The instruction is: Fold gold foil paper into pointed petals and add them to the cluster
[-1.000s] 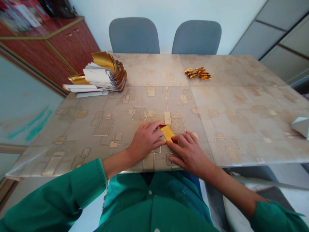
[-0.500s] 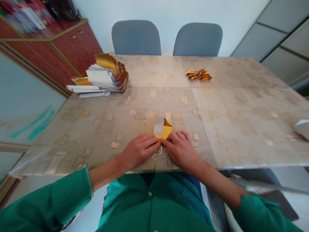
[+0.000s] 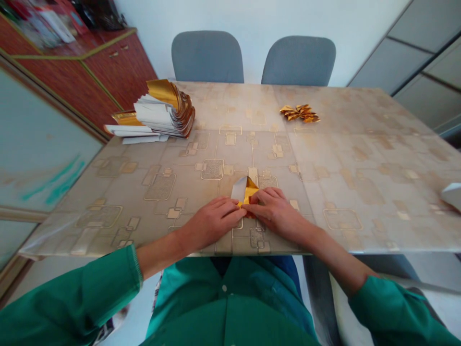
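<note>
A partly folded sheet of gold foil paper (image 3: 249,190), pale on its other side, lies on the table near the front edge, its peak pointing away from me. My left hand (image 3: 218,216) grips its lower left part, thumb and fingers close together. My right hand (image 3: 275,211) presses on its right side with thumb and bent fingers. Both thumbs meet at the lower edge of the paper. The fingers cover much of the lower folds, so their shape is hidden.
A tall stack of gold and white paper sheets (image 3: 162,113) stands at the table's back left. Folded gold foil pieces (image 3: 300,113) lie at the back right. A white object (image 3: 452,194) sits at the right edge. Two grey chairs (image 3: 208,57) stand behind the patterned tablecloth (image 3: 342,158).
My right hand has slid over the right side of the gold paper and covers more of it. My left hand stays on the lower left. The whole view has shifted slightly.
</note>
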The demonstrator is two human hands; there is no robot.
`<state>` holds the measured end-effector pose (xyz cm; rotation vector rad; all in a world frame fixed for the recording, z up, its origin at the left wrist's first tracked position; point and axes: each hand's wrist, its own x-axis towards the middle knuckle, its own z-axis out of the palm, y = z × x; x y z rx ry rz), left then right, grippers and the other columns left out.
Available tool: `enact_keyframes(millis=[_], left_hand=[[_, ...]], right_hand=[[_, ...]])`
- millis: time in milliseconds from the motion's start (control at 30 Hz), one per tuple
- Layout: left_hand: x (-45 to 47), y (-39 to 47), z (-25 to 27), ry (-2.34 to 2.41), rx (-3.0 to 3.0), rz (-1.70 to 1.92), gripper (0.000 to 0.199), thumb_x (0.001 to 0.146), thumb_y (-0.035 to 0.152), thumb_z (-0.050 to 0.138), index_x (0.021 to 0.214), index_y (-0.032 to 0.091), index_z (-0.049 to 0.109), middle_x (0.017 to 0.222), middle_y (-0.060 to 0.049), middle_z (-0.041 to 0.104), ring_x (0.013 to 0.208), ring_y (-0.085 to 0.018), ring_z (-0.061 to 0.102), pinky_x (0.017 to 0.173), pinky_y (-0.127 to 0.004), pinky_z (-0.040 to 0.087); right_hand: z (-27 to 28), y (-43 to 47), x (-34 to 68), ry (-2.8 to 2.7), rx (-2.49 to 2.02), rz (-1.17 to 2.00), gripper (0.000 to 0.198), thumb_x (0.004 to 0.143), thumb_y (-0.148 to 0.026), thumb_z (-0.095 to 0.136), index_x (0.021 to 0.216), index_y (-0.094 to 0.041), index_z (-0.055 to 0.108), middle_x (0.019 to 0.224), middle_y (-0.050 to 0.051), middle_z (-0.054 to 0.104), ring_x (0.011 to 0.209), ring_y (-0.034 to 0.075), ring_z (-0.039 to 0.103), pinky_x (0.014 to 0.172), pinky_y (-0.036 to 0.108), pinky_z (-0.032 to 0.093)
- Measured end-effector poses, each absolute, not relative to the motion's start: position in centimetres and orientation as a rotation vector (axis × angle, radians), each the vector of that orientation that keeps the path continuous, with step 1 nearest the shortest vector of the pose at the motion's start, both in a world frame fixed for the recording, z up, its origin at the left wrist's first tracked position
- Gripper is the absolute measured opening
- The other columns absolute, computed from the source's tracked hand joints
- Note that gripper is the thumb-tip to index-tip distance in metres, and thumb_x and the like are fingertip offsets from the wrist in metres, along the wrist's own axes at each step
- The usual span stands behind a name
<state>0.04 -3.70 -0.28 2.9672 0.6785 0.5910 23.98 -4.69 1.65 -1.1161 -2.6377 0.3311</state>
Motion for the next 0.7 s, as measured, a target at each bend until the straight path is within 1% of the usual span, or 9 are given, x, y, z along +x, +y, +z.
enact_keyframes(millis=[67,133,233,300,500,633,700], left_hand=[[0.2,-3.5,0.1,0.646,3.029,0.543,0.022,0.1,0.016,0.044,0.112,0.018,0.063,0.105,-0.008,0.069,0.103,-0.02,0.065,0.099,-0.04,0.05],[0.4,-3.3,0.6,0.634,3.084,0.495,0.023,0.101,0.016,0.042,0.107,0.019,0.064,0.102,-0.006,0.069,0.1,-0.019,0.066,0.096,-0.039,0.051],[0.7,-3.2,0.9,0.643,3.137,0.475,0.024,0.102,0.018,0.041,0.102,0.019,0.065,0.097,-0.007,0.069,0.095,-0.019,0.067,0.09,-0.037,0.052],[0.8,-3.2,0.9,0.639,3.153,0.466,0.026,0.102,0.019,0.04,0.1,0.018,0.066,0.096,-0.008,0.069,0.092,-0.019,0.067,0.086,-0.036,0.053],[1.3,-3.2,0.5,0.656,3.196,0.477,0.028,0.101,0.016,0.039,0.094,0.017,0.065,0.089,-0.007,0.069,0.085,-0.018,0.067,0.082,-0.033,0.053],[1.4,-3.3,0.3,0.702,3.212,0.528,0.024,0.1,0.014,0.043,0.089,0.017,0.064,0.088,-0.005,0.069,0.084,-0.017,0.067,0.082,-0.031,0.053],[1.4,-3.3,0.3,0.727,3.197,0.563,0.024,0.099,0.015,0.043,0.087,0.017,0.063,0.088,-0.004,0.069,0.083,-0.016,0.067,0.081,-0.03,0.052]], right_hand=[[2.0,-4.0,24.3,-2.633,-1.051,0.4,0.024,0.1,-0.022,0.047,0.114,-0.021,0.066,0.099,0.005,0.065,0.096,0.019,0.053,0.091,0.035,0.036],[2.1,-3.4,24.6,-2.646,-1.002,0.439,0.023,0.101,-0.021,0.045,0.111,-0.018,0.066,0.098,0.006,0.066,0.095,0.018,0.054,0.09,0.034,0.038],[2.1,-3.0,25.0,-2.697,-0.933,0.436,0.024,0.101,-0.024,0.046,0.101,-0.018,0.069,0.097,0.006,0.066,0.094,0.018,0.054,0.087,0.033,0.04],[2.0,-2.8,25.2,-2.723,-0.885,0.425,0.025,0.101,-0.027,0.047,0.1,-0.02,0.07,0.1,0.006,0.065,0.096,0.018,0.054,0.087,0.034,0.041],[2.0,-2.4,25.8,-2.762,-0.792,0.41,0.027,0.101,-0.033,0.047,0.111,-0.023,0.07,0.112,0.008,0.065,0.104,0.019,0.055,0.089,0.035,0.042],[2.4,-2.1,26.2,-2.83,-0.743,0.395,0.028,0.101,-0.029,0.045,0.118,-0.022,0.066,0.116,0.008,0.066,0.107,0.019,0.055,0.091,0.036,0.042],[2.6,-2.0,26.2,-2.847,-0.721,0.363,0.027,0.101,-0.027,0.045,0.117,-0.021,0.066,0.116,0.008,0.067,0.106,0.019,0.056,0.091,0.036,0.041]])
